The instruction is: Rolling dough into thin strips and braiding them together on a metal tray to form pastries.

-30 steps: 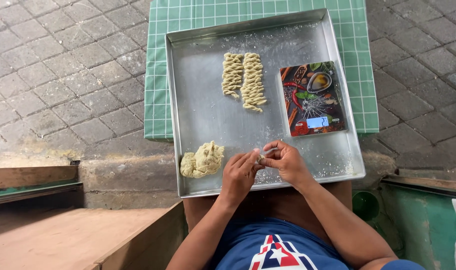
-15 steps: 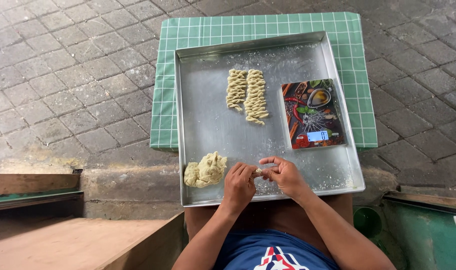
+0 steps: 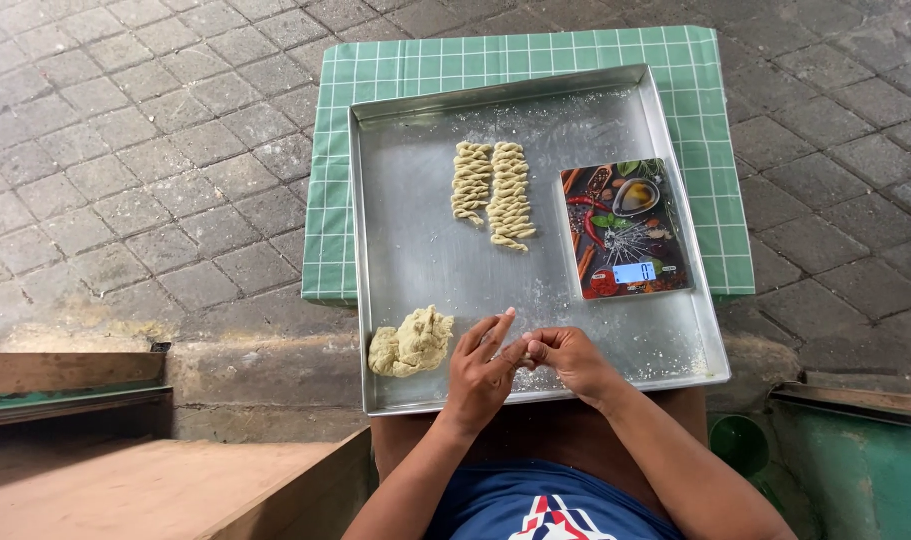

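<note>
Left hand point(image 3: 483, 368) and right hand point(image 3: 568, 358) pinch dough piece point(image 3: 525, 357) over metal tray point(image 3: 406, 260).

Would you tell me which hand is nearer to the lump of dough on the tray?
Left. The left hand sits just right of the dough lump; the right hand lies farther right, beyond it.

Soft, even daylight; sharp focus, faint shadows.

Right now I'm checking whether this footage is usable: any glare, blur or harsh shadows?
Head view: soft, even daylight, no hard shadows; the metal tray shows only a dull sheen; the twisted dough pieces and kitchen scale are sharp; the left hand and right hand look slightly soft; paving lines bend a little toward the edges.
</note>
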